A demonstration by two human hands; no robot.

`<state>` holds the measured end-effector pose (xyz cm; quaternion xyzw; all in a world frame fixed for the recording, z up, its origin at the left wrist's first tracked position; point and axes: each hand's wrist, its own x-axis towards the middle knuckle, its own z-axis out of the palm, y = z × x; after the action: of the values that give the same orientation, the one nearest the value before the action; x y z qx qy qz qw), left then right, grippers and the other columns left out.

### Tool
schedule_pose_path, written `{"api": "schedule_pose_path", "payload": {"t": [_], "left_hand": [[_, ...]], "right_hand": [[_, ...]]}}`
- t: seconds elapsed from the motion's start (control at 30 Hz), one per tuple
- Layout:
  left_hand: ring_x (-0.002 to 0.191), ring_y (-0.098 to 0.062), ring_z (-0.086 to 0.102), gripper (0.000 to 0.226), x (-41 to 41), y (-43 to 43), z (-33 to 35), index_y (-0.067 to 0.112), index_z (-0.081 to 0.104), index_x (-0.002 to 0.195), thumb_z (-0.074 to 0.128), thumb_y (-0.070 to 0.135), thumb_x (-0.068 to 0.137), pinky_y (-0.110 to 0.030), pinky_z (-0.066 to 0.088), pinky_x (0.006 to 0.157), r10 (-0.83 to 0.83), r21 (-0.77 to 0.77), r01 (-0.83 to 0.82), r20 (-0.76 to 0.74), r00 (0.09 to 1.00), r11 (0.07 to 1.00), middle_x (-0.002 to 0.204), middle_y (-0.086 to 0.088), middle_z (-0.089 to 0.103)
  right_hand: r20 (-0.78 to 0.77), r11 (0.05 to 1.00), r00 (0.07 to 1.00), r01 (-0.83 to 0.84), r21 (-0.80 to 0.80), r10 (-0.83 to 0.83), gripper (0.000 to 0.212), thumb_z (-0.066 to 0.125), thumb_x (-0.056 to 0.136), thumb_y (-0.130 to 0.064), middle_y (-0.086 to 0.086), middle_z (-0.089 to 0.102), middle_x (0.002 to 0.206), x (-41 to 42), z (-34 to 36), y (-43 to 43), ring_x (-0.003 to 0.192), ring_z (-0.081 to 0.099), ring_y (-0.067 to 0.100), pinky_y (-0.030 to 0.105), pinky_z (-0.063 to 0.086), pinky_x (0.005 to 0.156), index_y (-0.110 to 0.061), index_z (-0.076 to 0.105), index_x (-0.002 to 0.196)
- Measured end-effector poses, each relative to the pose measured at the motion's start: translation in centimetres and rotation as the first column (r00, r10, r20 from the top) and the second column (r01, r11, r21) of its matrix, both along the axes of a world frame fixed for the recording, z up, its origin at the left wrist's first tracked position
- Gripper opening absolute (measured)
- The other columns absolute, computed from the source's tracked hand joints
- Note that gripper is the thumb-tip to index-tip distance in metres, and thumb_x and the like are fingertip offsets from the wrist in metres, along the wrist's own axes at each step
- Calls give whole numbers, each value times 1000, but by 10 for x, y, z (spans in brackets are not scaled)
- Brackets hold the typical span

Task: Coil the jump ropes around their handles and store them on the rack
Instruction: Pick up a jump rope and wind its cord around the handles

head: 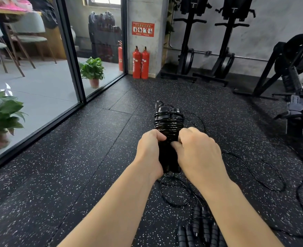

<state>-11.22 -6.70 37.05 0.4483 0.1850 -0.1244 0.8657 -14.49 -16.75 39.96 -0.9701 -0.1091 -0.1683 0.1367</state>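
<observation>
Gym corner here: black rubber floor with white speckles [93, 157], a glass partition in the upper left of the frame, two red fire extinguishers [141, 63] against the grey pillar at top centre, black exercise machines along the upper right.

Dead centre of the frame, a bundle of black jump-rope handles with glossy black cord wound round the top [168, 122] is held up off the floor. The left hand [149, 150] is wrapped round the lower part of the bundle, thumb on top. The right hand [198, 152] is curled against the bundle's right side, fingers bent in just under the coils; whether a strand is actually pinched there can't be told, the fingertips are hidden.

So the coiling step looks to be in hand, partway through. Several turns are already stacked near the top, but a lot of loose black cord [254, 173] is still snaked over the floor to the right and below the hands. More black ribbed handles [200, 227] are lying at the bottom centre, uncoiled.

Next move, probably: the slack has to be fed up and laid turn by turn below the existing wraps, with tension kept so nothing slips. The rack can't be picked out for certain.
</observation>
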Motion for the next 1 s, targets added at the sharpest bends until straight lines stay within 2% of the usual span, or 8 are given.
{"api": "schedule_pose_path", "payload": {"t": [0.1,0.13,0.23,0.33,0.47,0.73,0.9,1.0], "left_hand": [[41,-19,54,9,-1,-1,3,15,56,78,51,22,76,-19,44,45,-38,34,38,-8,999,999,57,-1,58],[40,-18,54,12,-2,-1,3,16,55,74,50,24,80,-18,43,46,-38,38,38,-8,999,999,55,0,58],[41,-18,53,8,1,0,1,16,55,75,49,22,76,-20,40,49,1,51,-1,-13,1000,999,58,1,57],[45,-19,51,11,3,0,-3,17,55,78,48,17,68,-22,41,51,24,81,-22,-23,999,996,62,0,56],[46,-19,48,6,2,0,-1,18,51,74,48,15,70,-21,39,48,26,119,-22,-31,999,993,64,1,54],[45,-18,50,9,1,5,3,16,54,71,50,17,79,-23,38,53,31,145,-34,19,999,989,57,0,56],[36,-15,49,24,-2,10,7,15,53,63,44,23,84,-17,40,44,-33,78,29,57,998,997,50,2,55],[35,-12,49,26,-1,10,6,17,53,60,46,25,84,-17,38,46,-21,52,19,51,998,998,51,3,54]], "right_hand": [[41,999,999,12,44,-14,27,50,97,-34,-7,36,83,3,-3,0,69,39,19,33,21,56,-19,35,80],[42,999,999,7,42,-9,26,50,97,-35,-7,37,84,4,-3,-1,70,41,20,32,23,58,-19,36,81],[63,998,998,-21,52,18,25,52,96,-33,-8,38,84,4,-5,0,69,43,20,31,23,53,-19,37,81],[128,997,992,-20,72,10,29,58,94,-28,-6,37,79,5,-10,2,61,35,19,19,14,47,-18,37,77],[164,997,986,-2,83,-11,29,59,92,-26,-4,39,77,9,-15,3,58,39,24,31,18,47,-17,37,74],[202,993,979,-37,113,13,20,57,94,-30,3,55,87,11,-19,5,68,56,29,32,32,56,-14,49,83],[264,992,964,-74,105,43,29,71,84,-22,-3,43,71,12,-22,8,49,40,21,23,16,42,-16,45,71],[266,993,962,-84,82,59,46,78,76,-17,-4,39,66,12,-19,11,45,31,18,14,7,45,-20,32,70]]}}
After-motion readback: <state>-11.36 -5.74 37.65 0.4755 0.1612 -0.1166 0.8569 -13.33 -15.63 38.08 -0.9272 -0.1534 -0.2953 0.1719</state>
